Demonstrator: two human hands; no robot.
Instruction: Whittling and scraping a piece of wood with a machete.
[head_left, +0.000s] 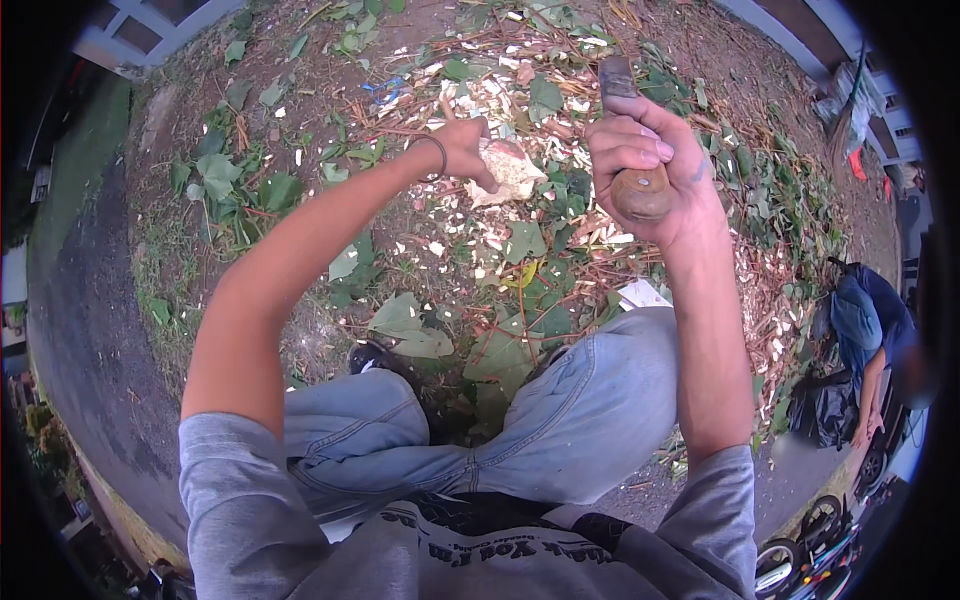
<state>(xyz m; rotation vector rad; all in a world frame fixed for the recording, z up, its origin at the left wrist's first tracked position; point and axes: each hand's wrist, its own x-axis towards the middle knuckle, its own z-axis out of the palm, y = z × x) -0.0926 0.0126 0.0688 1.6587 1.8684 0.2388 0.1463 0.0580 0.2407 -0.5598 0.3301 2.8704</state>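
Pale chunk [515, 180]: lies on chip-strewn ground [395, 215], held at its left edge in a wide-curled left hand [466, 150]. Wooden-handled blade [617, 78]: clenched tight in the right hand [638, 145]. Looks like chopping; calls for left fingers well clear before striking.

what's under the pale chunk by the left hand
Around the pale chunk, pale chips and brown soil show. The spot directly beneath is covered, so what lies there cannot be seen.

Chunk [514, 178] left of knife [643, 196], among scattered chips [490, 107]
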